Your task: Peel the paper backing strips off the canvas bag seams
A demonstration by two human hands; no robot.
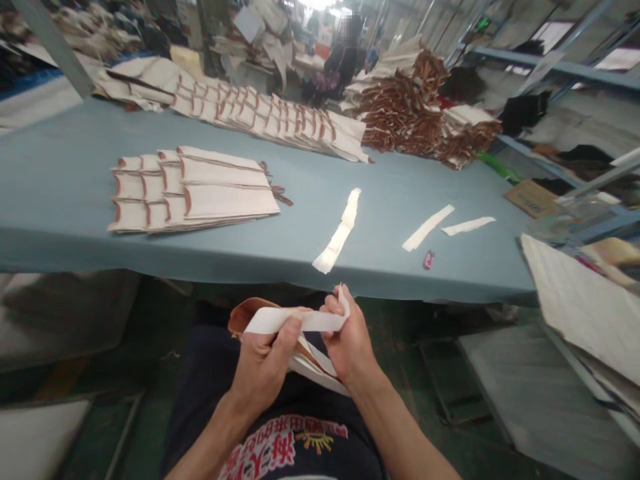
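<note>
Over my lap, both hands grip a cream fabric piece with a brown leather handle (300, 333). My left hand (263, 363) pinches the white strip near its left end, thumb on top. My right hand (347, 340) is closed on the strip's right end, which sticks up between the fingers. The brown handle (243, 313) curls behind the left hand. More cream cloth hangs below, between the two hands.
A blue-grey table (60, 193) lies ahead with a stack of folded cream pieces (193, 190), three loose white strips (340, 230), and a small pink object (429, 259). Rows of pieces and brown-handled piles sit at the back. A person stands far behind. Cloth lies at right (580, 300).
</note>
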